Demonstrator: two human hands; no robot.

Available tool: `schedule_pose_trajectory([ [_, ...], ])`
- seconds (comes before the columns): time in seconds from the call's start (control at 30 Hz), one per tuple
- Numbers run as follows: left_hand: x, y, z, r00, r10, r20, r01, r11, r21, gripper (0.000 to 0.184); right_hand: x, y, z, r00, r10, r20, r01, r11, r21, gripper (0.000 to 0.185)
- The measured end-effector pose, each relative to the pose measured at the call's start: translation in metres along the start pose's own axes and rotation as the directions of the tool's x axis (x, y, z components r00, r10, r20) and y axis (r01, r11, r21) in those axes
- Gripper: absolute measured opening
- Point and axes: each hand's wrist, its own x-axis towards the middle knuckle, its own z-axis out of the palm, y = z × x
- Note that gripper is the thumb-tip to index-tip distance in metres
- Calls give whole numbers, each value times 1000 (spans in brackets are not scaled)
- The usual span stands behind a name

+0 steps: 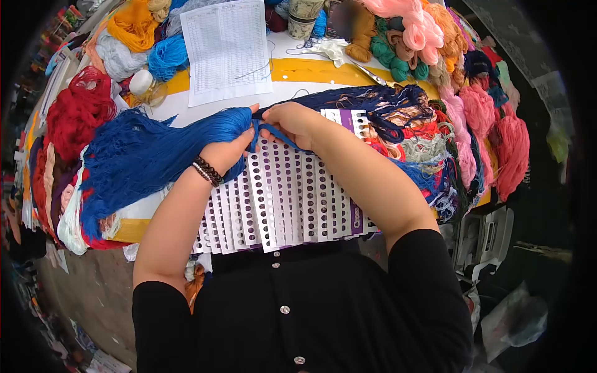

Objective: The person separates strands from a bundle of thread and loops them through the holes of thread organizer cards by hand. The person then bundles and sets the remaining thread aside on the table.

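Left hand (231, 145) grips blue thread (143, 158) near illegible printed sheet (227, 53).

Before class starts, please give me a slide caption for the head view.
A left hand grips a blue yarn bundle, right hand close beside, over white cards punched with holes.

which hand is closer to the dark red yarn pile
Left. The left hand, gripping the blue yarn, is to the right of the dark red yarn; the right hand is farther right, beyond the left one.
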Motion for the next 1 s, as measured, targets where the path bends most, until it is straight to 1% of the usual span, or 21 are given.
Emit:
schedule_pose_trajectory([
  [0.1,11,-10,-16,999,19,-47,-18,1000,3,26,9,3,2,1000,10,15,-9,996,-88,17],
  [0.17,14,-12,-28,989,-68,-134,33,969,-246,21,24,9,2,1000,21,-10,-23,952,-305,19],
  [0.2,13,-10,-38,974,-202,-106,130,872,-472,18,29,11,0,1000,22,-10,-24,953,-301,19],
  [0.23,12,-10,-50,969,-232,-82,158,842,-516,18,28,9,0,999,47,-9,-48,941,-336,18],
  [0.3,7,2,-61,965,-233,-123,106,771,-628,21,25,8,1,997,72,-15,-73,929,-362,17],
  [0.37,4,-1,-90,971,-237,-30,155,721,-675,24,24,6,4,994,71,-87,-105,866,-489,15],
  [0.43,-2,2,-116,964,-252,-84,132,731,-670,28,21,7,8,997,-34,-76,-20,786,-618,21],
  [0.47,-8,8,-125,957,-258,-130,104,726,-680,29,20,5,11,990,3,-144,-92,785,-612,21],
  [0.5,-13,14,-139,959,-251,-129,94,716,-692,31,14,4,9,994,-6,-112,-70,749,-658,21],
  [0.53,-21,24,-151,963,-229,-140,74,728,-681,33,1,-3,13,997,-15,-76,-43,710,-702,22],
  [0.6,-36,44,-175,954,-182,-239,5,803,-596,33,5,0,14,994,26,-109,-88,779,-621,26],
  [0.67,-50,68,-198,946,-127,-297,-75,807,-586,33,21,9,8,999,28,-45,-49,822,-568,30],
  [0.7,-54,63,-234,988,5,-156,-101,782,-616,33,15,6,10,997,56,-46,-72,828,-556,33],
  [0.77,-63,78,-251,979,187,-77,-192,736,-649,34,9,5,12,998,47,-48,-66,835,-547,34],
  [0.8,-64,76,-254,980,182,-78,-189,740,-646,34,6,4,13,998,38,-50,-59,839,-541,35],
  [0.83,-64,83,-230,922,126,-366,-321,778,-540,35,2,3,13,1000,12,-23,-23,780,-626,33],
  [0.87,-66,88,-217,775,90,-625,-415,819,-397,36,4,7,14,1000,6,-20,-18,779,-627,33],
  [0.9,-68,76,-232,828,34,-559,-324,844,-428,37,9,14,14,997,-83,-6,53,689,-723,30],
  [0.93,-71,62,-233,942,54,-331,-233,814,-531,36,10,16,16,985,-172,20,118,579,-806,29],
  [0.97,-79,54,-233,993,85,-81,-117,789,-603,36,1,17,18,968,-251,-18,145,613,-777,23],
  [1.0,-89,69,-177,982,40,-186,-143,799,-584,37,-13,20,23,927,-374,-21,232,618,-752,20],
])
